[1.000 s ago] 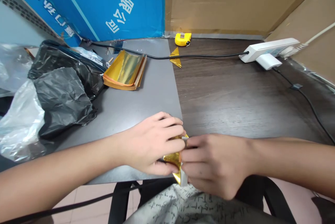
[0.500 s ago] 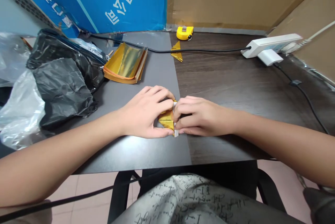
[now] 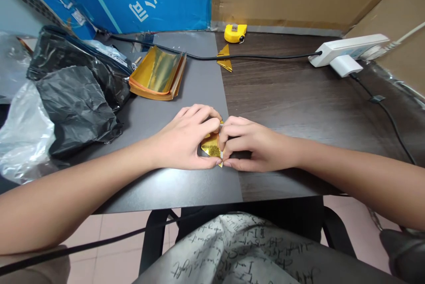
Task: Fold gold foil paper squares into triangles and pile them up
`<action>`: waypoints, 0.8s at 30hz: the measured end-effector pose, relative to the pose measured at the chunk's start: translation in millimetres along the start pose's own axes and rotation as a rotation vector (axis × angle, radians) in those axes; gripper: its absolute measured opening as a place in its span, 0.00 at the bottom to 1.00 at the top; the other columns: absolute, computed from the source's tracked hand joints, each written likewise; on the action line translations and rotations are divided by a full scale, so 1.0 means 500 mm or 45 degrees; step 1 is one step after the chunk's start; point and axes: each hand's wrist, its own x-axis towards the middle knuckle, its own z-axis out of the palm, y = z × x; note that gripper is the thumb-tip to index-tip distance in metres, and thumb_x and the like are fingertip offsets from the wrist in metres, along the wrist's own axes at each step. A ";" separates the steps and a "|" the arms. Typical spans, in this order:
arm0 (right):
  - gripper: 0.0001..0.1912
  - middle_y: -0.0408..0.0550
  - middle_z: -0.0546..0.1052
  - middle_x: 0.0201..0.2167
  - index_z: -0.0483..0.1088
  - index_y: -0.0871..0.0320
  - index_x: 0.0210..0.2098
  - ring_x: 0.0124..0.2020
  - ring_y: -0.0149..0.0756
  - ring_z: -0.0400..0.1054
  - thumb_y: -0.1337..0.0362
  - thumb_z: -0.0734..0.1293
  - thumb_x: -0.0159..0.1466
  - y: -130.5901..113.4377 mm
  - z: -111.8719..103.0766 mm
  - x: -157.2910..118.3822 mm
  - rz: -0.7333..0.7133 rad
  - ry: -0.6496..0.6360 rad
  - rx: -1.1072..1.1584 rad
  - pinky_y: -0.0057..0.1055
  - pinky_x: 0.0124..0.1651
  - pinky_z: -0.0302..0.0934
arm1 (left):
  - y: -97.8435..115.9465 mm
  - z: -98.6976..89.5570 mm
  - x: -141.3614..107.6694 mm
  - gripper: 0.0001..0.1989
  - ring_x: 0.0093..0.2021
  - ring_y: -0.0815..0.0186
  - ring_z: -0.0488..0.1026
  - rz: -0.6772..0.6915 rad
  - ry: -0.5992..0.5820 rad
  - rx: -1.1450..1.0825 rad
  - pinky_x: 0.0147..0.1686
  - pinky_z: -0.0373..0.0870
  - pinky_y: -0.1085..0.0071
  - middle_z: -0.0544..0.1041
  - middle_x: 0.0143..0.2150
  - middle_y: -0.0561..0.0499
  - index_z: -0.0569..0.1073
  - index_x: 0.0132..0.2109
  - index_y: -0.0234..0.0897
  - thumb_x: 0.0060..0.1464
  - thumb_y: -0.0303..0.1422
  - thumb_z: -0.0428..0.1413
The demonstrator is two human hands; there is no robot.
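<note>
Both hands meet over the grey mat [image 3: 186, 186], pinching a small folded piece of gold foil paper [image 3: 210, 147] between their fingertips. My left hand [image 3: 184, 138] curls over the piece from the left, and my right hand [image 3: 255, 144] grips it from the right. A white edge shows at the piece's right side. Much of the fold is hidden by my fingers. Farther away, a curled stack of gold foil sheets [image 3: 157, 73] lies on the mat, and a small gold foil triangle [image 3: 224, 59] sits on the dark wood tabletop [image 3: 292, 106].
A black plastic bag [image 3: 76, 98] and a clear plastic bag [image 3: 25, 133] lie at the left. A yellow tape measure [image 3: 235, 33] sits at the back. A black cable [image 3: 265, 56] runs to a white power strip [image 3: 347, 51]. Cardboard and a blue board [image 3: 109, 0] stand behind.
Both hands have moved away from my body, from the near table edge to over the mat. The foil piece went with them, still held in both hands, and now looks lower and more compact.
</note>
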 end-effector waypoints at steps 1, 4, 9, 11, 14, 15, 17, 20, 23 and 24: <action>0.03 0.47 0.77 0.38 0.74 0.58 0.35 0.44 0.37 0.65 0.66 0.69 0.67 -0.001 0.002 0.001 0.021 0.022 0.035 0.37 0.52 0.58 | 0.000 0.000 0.000 0.21 0.59 0.51 0.65 0.000 -0.001 -0.001 0.57 0.63 0.52 0.70 0.57 0.44 0.70 0.46 0.39 0.53 0.48 0.61; 0.03 0.45 0.77 0.36 0.73 0.58 0.34 0.42 0.35 0.66 0.69 0.70 0.65 -0.003 0.008 0.004 0.055 0.069 0.083 0.37 0.51 0.59 | -0.001 0.002 -0.001 0.21 0.59 0.51 0.64 0.008 -0.003 0.000 0.57 0.62 0.51 0.70 0.57 0.43 0.70 0.47 0.40 0.53 0.49 0.60; 0.04 0.45 0.77 0.37 0.73 0.57 0.33 0.43 0.35 0.66 0.69 0.71 0.63 -0.004 0.012 0.003 0.089 0.089 0.086 0.36 0.51 0.59 | -0.002 0.003 -0.003 0.20 0.60 0.50 0.63 0.026 0.006 -0.002 0.59 0.61 0.50 0.69 0.58 0.43 0.69 0.45 0.40 0.54 0.50 0.59; 0.04 0.45 0.76 0.37 0.72 0.57 0.32 0.43 0.35 0.66 0.69 0.71 0.63 -0.005 0.013 0.002 0.098 0.083 0.087 0.36 0.51 0.58 | -0.003 0.004 -0.003 0.20 0.61 0.50 0.63 0.031 0.005 -0.003 0.60 0.61 0.49 0.69 0.58 0.42 0.68 0.45 0.40 0.55 0.49 0.59; 0.04 0.45 0.76 0.37 0.72 0.57 0.32 0.42 0.35 0.66 0.70 0.71 0.63 -0.007 0.013 0.003 0.103 0.084 0.068 0.37 0.50 0.58 | -0.003 0.004 -0.004 0.20 0.61 0.49 0.63 0.036 -0.003 0.005 0.60 0.61 0.49 0.69 0.58 0.42 0.68 0.46 0.40 0.55 0.49 0.58; 0.04 0.45 0.76 0.37 0.72 0.57 0.32 0.42 0.35 0.66 0.70 0.71 0.63 -0.008 0.014 0.003 0.107 0.087 0.063 0.37 0.50 0.58 | -0.003 0.004 -0.004 0.20 0.61 0.49 0.63 0.036 -0.003 0.007 0.60 0.61 0.49 0.69 0.58 0.42 0.69 0.46 0.40 0.55 0.49 0.58; 0.05 0.45 0.76 0.36 0.72 0.57 0.31 0.42 0.35 0.66 0.70 0.71 0.62 -0.009 0.015 0.003 0.109 0.096 0.063 0.36 0.50 0.58 | -0.003 0.004 -0.004 0.20 0.61 0.50 0.63 0.037 -0.005 0.011 0.60 0.61 0.50 0.68 0.58 0.43 0.69 0.46 0.39 0.55 0.49 0.58; 0.05 0.45 0.76 0.35 0.72 0.57 0.31 0.42 0.35 0.65 0.71 0.71 0.61 -0.009 0.017 0.003 0.109 0.105 0.060 0.36 0.50 0.59 | -0.003 0.005 -0.004 0.21 0.60 0.51 0.64 0.039 0.005 0.012 0.60 0.61 0.50 0.68 0.58 0.43 0.69 0.47 0.39 0.55 0.49 0.58; 0.05 0.45 0.76 0.35 0.72 0.58 0.31 0.42 0.35 0.65 0.71 0.71 0.61 -0.009 0.017 0.003 0.109 0.107 0.059 0.36 0.50 0.59 | -0.003 0.006 -0.003 0.21 0.60 0.50 0.64 0.043 0.010 0.014 0.59 0.62 0.50 0.69 0.57 0.43 0.69 0.46 0.39 0.55 0.50 0.58; 0.05 0.45 0.75 0.36 0.72 0.58 0.31 0.42 0.36 0.65 0.71 0.71 0.62 -0.009 0.016 0.003 0.112 0.100 0.062 0.36 0.51 0.59 | -0.003 0.006 -0.003 0.21 0.60 0.50 0.64 0.042 0.008 0.014 0.59 0.62 0.50 0.69 0.57 0.42 0.69 0.46 0.39 0.55 0.50 0.58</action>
